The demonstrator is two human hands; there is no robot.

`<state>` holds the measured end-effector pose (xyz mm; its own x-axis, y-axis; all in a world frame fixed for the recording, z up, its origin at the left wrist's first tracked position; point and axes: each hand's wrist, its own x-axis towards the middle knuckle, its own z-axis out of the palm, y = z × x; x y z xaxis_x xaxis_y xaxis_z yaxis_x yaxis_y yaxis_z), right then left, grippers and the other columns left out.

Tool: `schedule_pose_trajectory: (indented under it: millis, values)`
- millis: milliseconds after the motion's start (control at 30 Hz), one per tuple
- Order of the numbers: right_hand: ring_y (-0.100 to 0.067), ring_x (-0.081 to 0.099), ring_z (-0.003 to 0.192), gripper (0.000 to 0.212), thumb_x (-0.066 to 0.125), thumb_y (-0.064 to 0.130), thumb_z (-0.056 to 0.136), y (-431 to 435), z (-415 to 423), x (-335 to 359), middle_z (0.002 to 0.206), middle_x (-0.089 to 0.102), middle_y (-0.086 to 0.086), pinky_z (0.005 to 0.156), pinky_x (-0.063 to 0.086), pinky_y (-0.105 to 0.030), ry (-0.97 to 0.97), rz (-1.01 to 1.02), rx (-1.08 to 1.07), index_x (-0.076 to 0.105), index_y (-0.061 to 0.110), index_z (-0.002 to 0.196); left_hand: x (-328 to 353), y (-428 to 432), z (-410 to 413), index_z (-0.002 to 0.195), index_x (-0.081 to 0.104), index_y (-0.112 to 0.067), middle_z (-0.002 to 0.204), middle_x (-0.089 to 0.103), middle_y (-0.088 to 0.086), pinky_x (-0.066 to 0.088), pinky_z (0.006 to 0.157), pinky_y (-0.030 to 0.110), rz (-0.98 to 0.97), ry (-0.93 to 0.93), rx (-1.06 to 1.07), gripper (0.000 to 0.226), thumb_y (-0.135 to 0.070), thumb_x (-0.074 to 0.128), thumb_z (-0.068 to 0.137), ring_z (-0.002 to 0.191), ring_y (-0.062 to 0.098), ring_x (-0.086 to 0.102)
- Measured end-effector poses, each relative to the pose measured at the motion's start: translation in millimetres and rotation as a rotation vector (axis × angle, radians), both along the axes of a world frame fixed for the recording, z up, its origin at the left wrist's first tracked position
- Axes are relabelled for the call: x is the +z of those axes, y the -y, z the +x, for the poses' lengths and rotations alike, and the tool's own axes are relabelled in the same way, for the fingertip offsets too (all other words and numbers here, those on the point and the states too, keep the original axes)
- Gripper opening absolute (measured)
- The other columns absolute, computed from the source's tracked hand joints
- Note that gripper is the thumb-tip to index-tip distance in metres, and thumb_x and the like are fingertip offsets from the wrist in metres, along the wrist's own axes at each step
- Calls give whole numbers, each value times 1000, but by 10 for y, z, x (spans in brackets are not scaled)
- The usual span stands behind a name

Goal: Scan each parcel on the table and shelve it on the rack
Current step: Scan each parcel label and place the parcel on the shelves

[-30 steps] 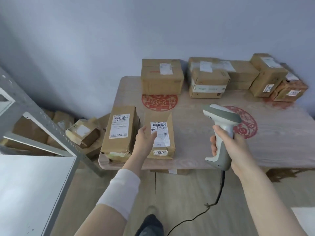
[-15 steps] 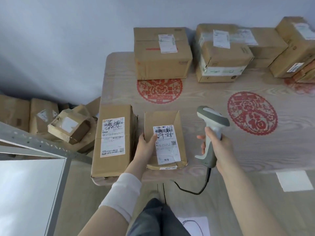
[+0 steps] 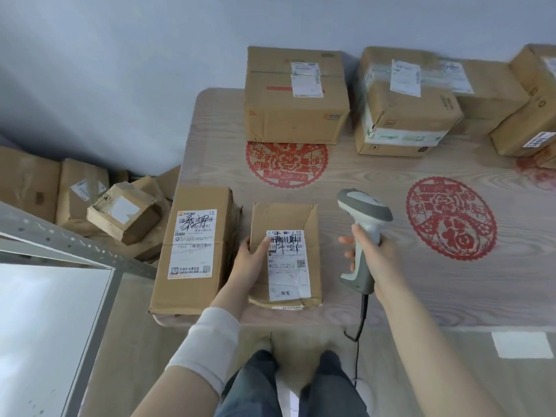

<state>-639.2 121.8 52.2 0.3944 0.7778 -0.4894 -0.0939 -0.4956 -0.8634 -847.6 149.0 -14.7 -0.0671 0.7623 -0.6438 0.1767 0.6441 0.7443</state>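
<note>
Your left hand (image 3: 251,260) rests on the left edge of the small box (image 3: 285,254), with your thumb on top near the label (image 3: 287,263). The hand is curled on the box but not wrapped all the way around, and the box lies flat on the table (image 3: 421,284) near the front edge. Your right hand (image 3: 373,251) is closed tight around the handle of the scanner (image 3: 362,239). The scanner is just to the right of the box, and its head points up and to the left, past the far end of the box, not down at the label. The box is long from front to back, and the barcode sits near the top of the label. So you will likely need to tip the scanner head left and down to reach those bars. A bigger box (image 3: 195,251) lies just left of your left hand. The rack (image 3: 69,245) is off to your left, so the left hand is nearer to it.
</note>
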Motion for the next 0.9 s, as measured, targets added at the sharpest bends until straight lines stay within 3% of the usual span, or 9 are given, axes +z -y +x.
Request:
schedule_pose_trajectory:
  millis: [133, 300, 433, 500, 633, 700, 767, 833, 900]
  values:
    - [-6, 64, 61, 11, 61, 31, 89, -20, 105, -199, 82, 75, 7, 42, 45, -24, 3, -19, 48, 63, 20, 92, -31, 4, -10, 138, 39, -17, 125, 58, 5, 42, 95, 37, -56, -1, 40, 61, -49, 53, 89, 108, 23, 56]
    - [-22, 63, 62, 11, 61, 31, 89, -49, 145, -449, 87, 73, 2, 50, 47, -32, 7, -54, 186, 63, 22, 84, -56, 62, 132, 131, 47, -15, 103, 65, 0, 46, 72, 31, -91, -15, 129, 57, -53, 52, 88, 89, 16, 61]
    - [-22, 56, 45, 26, 61, 32, 89, -47, 183, -520, 74, 66, -12, 53, 46, -34, 51, -77, 243, 64, 5, 89, -88, 143, 348, 133, 46, -13, 114, 64, 7, 49, 90, 41, -95, 6, 201, 60, -53, 53, 88, 100, 24, 62]
    - [-19, 55, 45, 28, 61, 32, 88, -24, 263, -489, 81, 69, -19, 51, 45, -30, 58, -77, 261, 64, 4, 91, -79, 228, 465, 134, 44, -14, 118, 63, 7, 50, 91, 42, -94, 30, 245, 61, -51, 55, 87, 102, 25, 62]
    - [-22, 54, 43, 28, 62, 30, 88, 10, 465, -319, 82, 66, -29, 50, 45, -34, 40, -33, 243, 64, 2, 89, 80, 331, 646, 134, 35, -21, 105, 65, -1, 53, 58, 27, -41, 175, 298, 61, -46, 62, 85, 81, 12, 69]
    - [-18, 56, 42, 20, 62, 32, 88, 4, 557, -177, 69, 67, -10, 46, 47, -29, 25, 13, 225, 65, 13, 84, 205, 311, 679, 132, 30, -24, 102, 65, -2, 53, 49, 20, 10, 252, 290, 65, -45, 66, 82, 71, 7, 71]
    - [-11, 63, 58, 11, 62, 33, 88, -4, 632, 13, 69, 67, 8, 55, 51, -24, 9, 77, 200, 62, 26, 79, 376, 277, 700, 134, 27, -26, 103, 66, -2, 53, 50, 20, 62, 318, 249, 78, -47, 71, 73, 72, 5, 71]
    - [-15, 65, 86, 8, 61, 33, 88, -2, 703, 228, 84, 69, 8, 78, 52, -32, 18, 129, 204, 61, 30, 81, 554, 251, 726, 135, 24, -29, 100, 69, -2, 55, 54, 22, 103, 364, 206, 93, -49, 76, 61, 77, 8, 72]
    - [-23, 65, 96, 7, 60, 35, 89, 20, 766, 459, 95, 71, 2, 88, 51, -44, 24, 174, 211, 61, 30, 84, 719, 228, 748, 134, 24, -31, 91, 75, -6, 56, 56, 24, 154, 395, 174, 95, -48, 81, 60, 81, 11, 72]
